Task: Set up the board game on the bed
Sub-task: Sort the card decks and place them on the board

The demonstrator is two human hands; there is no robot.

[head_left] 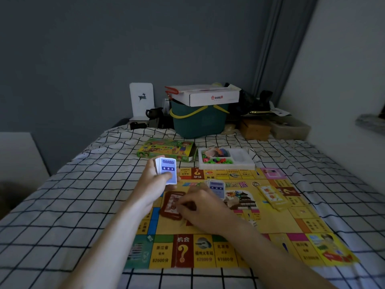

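Board (208, 250) unfolded flat on bed (62, 205), nearest. Right hand (200, 207) at board centre, fingers curled at brown card stack (171, 205); grip unclear. Left hand (160, 180) grips blue deck (166, 170) over board's far-left corner. Piece tray (226, 158) beyond board, pieces undealt. Room left of board.

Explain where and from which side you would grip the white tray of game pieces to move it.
Grip the white tray by its two short ends, hands coming from either side, level: it is open-topped, with loose pieces inside.
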